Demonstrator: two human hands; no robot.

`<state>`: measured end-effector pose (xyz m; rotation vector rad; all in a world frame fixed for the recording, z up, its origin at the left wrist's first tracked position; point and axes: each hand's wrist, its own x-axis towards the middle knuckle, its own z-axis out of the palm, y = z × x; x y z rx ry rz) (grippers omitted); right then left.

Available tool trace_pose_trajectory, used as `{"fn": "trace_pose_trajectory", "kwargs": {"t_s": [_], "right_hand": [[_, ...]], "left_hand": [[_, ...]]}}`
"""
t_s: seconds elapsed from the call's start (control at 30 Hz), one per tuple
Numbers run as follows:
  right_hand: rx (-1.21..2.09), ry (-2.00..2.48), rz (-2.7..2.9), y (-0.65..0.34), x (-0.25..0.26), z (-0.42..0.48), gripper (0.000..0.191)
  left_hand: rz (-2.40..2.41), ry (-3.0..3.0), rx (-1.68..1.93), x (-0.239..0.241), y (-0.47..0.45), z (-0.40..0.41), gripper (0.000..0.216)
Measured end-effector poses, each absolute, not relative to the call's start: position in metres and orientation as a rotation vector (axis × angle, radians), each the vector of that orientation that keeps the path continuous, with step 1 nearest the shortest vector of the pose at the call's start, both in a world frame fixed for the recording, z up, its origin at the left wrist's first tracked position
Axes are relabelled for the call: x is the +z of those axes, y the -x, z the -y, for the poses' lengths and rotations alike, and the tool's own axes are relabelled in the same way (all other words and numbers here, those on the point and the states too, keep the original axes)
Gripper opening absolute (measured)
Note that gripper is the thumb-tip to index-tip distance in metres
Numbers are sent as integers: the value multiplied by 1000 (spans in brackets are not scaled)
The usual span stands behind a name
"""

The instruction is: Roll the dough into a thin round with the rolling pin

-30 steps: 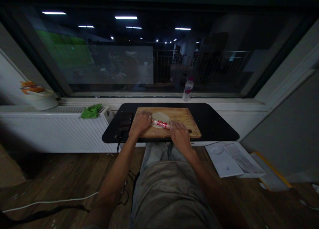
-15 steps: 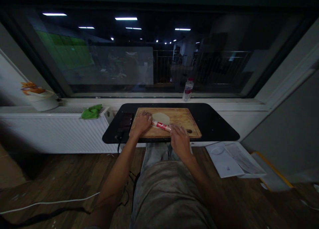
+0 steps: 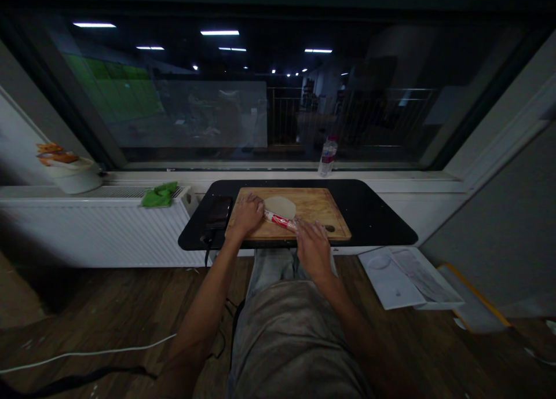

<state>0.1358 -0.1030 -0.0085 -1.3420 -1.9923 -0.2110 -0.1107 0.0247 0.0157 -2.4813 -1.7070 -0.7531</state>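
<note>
A flat, pale round of dough [image 3: 281, 205] lies on a wooden cutting board [image 3: 310, 201]. Across its near edge runs a rolling pin [image 3: 281, 220] with a red and white printed wrapping, slanting down toward the right. My left hand [image 3: 249, 212] is closed over the pin's left end, at the left side of the board. Closed over the right end is my right hand [image 3: 311, 240], near the board's front edge. The hands hide both ends of the pin.
The board rests on a small black table [image 3: 373, 213]. A dark phone-like device [image 3: 219, 211] with a cable lies left of it. A water bottle [image 3: 327, 157] stands on the windowsill. A green cloth [image 3: 159, 195] and white tub [image 3: 76, 176] sit over the radiator [image 3: 108, 231].
The rolling pin has turned a little, its printed label showing differently, and has shifted very slightly toward me. Both hands stay on its ends.
</note>
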Motion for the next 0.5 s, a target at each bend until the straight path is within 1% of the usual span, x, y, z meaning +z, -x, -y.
{"fn": "trace_pose_trajectory", "kwargs": {"t_s": [0.2, 0.37, 0.5], "right_hand": [[-199, 1329, 1990, -136, -8, 105, 51], [-181, 1354, 2006, -138, -5, 103, 52], [-152, 1386, 2029, -141, 2, 99, 54]], "left_hand": [[1679, 2495, -704, 11, 114, -25, 38], [1660, 2503, -648, 7, 119, -32, 47], [1665, 2555, -669, 3, 123, -44, 49]]}}
